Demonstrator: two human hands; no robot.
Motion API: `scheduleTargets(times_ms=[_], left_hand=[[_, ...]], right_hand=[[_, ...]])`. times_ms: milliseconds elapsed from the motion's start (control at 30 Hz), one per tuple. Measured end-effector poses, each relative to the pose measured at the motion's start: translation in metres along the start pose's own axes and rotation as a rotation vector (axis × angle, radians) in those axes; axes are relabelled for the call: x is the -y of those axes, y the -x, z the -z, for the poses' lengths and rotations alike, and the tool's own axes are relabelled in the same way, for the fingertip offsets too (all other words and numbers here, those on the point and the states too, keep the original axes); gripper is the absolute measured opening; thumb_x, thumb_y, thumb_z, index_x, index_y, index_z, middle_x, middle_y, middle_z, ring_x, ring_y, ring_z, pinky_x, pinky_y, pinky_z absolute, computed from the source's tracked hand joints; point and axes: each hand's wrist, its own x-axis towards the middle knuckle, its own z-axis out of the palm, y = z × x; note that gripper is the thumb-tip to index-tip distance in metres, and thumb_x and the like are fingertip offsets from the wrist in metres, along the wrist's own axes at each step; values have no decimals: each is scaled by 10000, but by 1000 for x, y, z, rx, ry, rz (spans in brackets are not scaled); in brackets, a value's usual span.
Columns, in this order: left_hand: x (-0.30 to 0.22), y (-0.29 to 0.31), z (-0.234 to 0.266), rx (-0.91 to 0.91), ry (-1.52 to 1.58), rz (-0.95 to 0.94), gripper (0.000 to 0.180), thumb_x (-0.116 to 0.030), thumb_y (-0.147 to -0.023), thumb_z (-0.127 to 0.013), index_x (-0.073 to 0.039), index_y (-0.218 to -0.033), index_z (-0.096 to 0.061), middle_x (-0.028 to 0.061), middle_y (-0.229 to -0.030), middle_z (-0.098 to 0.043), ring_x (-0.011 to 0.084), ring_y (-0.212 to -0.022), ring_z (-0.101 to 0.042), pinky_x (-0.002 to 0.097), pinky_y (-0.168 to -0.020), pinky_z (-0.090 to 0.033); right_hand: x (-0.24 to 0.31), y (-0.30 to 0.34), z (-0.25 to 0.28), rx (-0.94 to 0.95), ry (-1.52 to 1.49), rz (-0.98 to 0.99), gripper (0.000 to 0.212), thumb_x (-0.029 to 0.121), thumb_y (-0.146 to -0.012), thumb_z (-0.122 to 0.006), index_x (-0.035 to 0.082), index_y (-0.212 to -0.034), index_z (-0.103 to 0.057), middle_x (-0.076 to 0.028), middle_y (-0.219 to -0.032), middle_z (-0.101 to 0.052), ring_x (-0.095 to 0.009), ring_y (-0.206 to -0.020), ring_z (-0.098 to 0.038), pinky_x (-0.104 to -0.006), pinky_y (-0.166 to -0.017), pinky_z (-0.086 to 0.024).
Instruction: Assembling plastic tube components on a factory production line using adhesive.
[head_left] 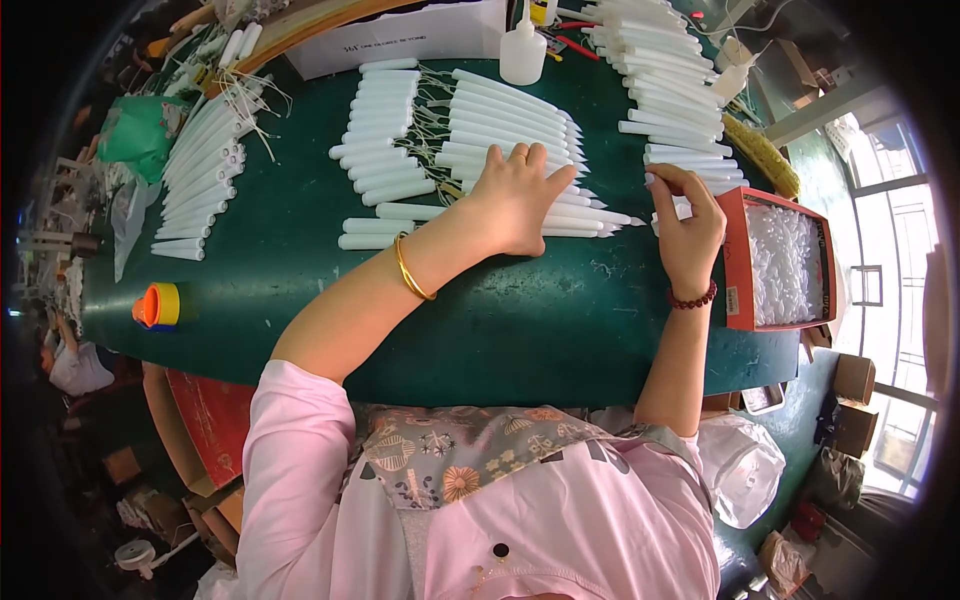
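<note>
My left hand (515, 200) is palm down with fingers spread over a row of white candle-shaped sticks (500, 108) with pointed tips; it seems to rest on the nearer ones. Thin pale wires join many of these to shorter white tubes (382, 110) on their left. On the right, my right hand (690, 228) is closed in a pinch, thumb and forefinger together at the left ends of more white tubes (672, 130). What lies between those fingertips is too small to make out. Close by that hand stands a red box (738, 262) of small clear-white pieces (783, 265).
The green table (560, 330) also holds white tubes with loose wires (205, 175), a green bag (138, 132) and yellow-orange tape rolls (158, 305). At the back are a white squeeze bottle (522, 55), red-handled pliers (575, 46) and a white carton (400, 38).
</note>
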Motion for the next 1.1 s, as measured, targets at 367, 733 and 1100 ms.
scheduleTargets(times_ms=[367,733,1100], left_hand=[[5,-12,-3,-31,-9,-21,1009,-287,-651,-864,-135,-1556,-443,234,-1341,-496,417,-1299,-494,579,-1067,-408],[20,-13,3,121,-67,55,1106,-554,-569,-927,-190,-1519,-494,191,-1413,-547,356,-1357,-487,592,-1079,-437],[-13,-16,-51,-149,30,20,642,-289,-692,-839,-60,-1245,-607,163,-1113,-709,353,-1143,-659,481,-876,-457]], right_hand=[[17,8,5,88,-70,83,151,-30,-920,-725,-5,-1061,-773,-83,-925,-757,-126,-769,-699,-265,-737,-542],[6,-2,-7,112,-28,-13,194,73,-986,-688,1,-1154,-753,-118,-991,-771,-165,-867,-714,-328,-813,-563],[15,16,8,74,48,121,227,172,-1036,-680,-17,-1132,-760,-170,-953,-781,-261,-793,-741,-379,-716,-598]])
